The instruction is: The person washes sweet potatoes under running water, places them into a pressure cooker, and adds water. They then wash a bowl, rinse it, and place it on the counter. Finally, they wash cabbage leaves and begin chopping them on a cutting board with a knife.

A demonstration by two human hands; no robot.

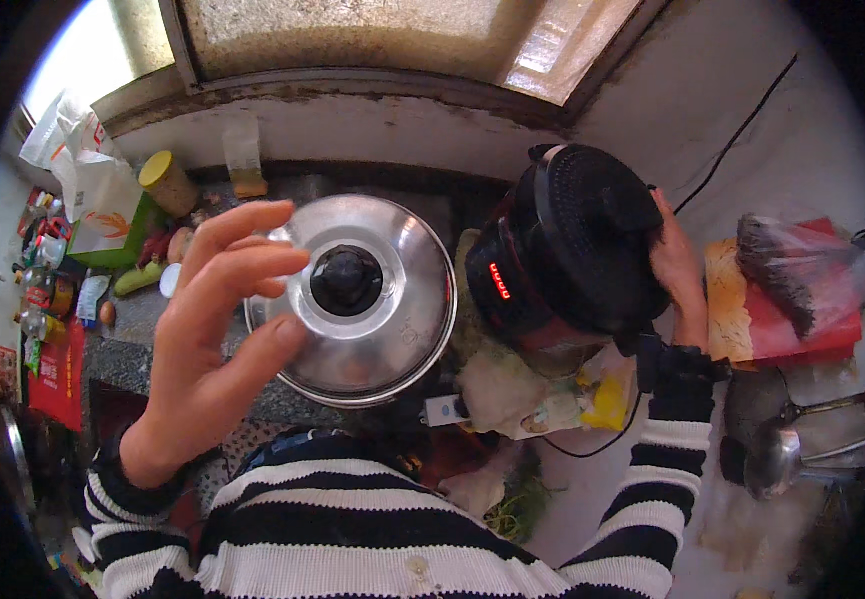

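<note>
My left hand (208,352) is raised over the left side of a round stainless steel pot lid (410,299). Its fingers are apart and curved, with nothing between them. A black knob (346,279) sits in the lid's middle. To the right stands a black electric cooker (526,292) with a closed lid and a lit red display (500,281). My right hand (678,258) lies against the cooker's right side, its fingers partly hidden, so I cannot tell whether they grip it.
On the left are a yellow-lidded jar (170,186), a green box (127,236), an egg (107,313) and several bottles. A black cord (735,138) runs up the right wall. Bagged dark goods (780,269) hang there above metal ladles (777,457). A window (365,37) is behind the counter.
</note>
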